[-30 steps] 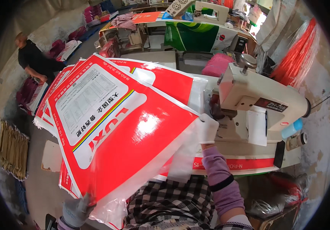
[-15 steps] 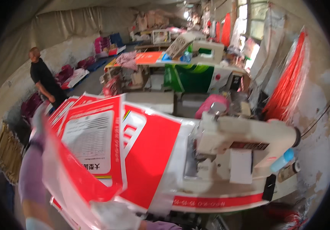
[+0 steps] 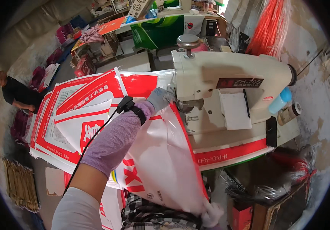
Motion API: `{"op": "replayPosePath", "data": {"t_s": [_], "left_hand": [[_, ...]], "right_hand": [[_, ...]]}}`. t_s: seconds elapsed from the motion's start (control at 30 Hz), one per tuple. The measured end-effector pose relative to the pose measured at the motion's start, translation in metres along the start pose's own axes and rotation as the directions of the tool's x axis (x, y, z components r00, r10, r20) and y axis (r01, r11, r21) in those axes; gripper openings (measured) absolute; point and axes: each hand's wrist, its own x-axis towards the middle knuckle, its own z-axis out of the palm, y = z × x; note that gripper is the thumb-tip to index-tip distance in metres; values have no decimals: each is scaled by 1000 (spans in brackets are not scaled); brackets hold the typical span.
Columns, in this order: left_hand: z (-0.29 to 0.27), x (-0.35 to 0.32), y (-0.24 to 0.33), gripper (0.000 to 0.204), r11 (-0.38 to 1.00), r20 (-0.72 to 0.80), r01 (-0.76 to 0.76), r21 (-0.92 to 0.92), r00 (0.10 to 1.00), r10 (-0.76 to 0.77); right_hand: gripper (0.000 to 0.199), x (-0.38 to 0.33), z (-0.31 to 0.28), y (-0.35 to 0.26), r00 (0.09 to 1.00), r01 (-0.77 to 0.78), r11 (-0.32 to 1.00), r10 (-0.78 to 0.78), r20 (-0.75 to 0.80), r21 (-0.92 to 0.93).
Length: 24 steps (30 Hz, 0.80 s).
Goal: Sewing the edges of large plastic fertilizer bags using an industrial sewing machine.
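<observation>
My left hand (image 3: 160, 99), in a pale glove, is closed on the upper edge of a white and red printed woven sack (image 3: 165, 153), right beside the needle area of a cream sewing machine (image 3: 226, 69). The sack hangs down from there toward my lap, its red-edged side running along the machine bed. At its lower corner my right hand (image 3: 212, 214), also gloved, grips the sack; its fingers are partly blurred. A stack of similar sacks (image 3: 63, 97) lies fanned out to the left, under and beyond my left forearm.
A notepad (image 3: 236, 111) with a pen lies against the machine. A blue bottle (image 3: 280, 100) and a thread spool (image 3: 289, 114) stand to its right. Red strands (image 3: 270, 30) hang on the right wall. Another person (image 3: 19, 92) stands at far left. A wooden crate (image 3: 266, 203) sits lower right.
My left hand has come from the far left to the machine's needle area with the sack's edge. My right hand has shifted right with the lower corner. The view has tilted down.
</observation>
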Motion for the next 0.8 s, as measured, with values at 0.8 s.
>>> {"op": "replayPosePath", "data": {"t_s": [0.8], "left_hand": [[-62,-90,97,91,855,640,128,502,610,-467]], "right_hand": [[39,239,97,-81,993,46,903,3,-115,427]]}}
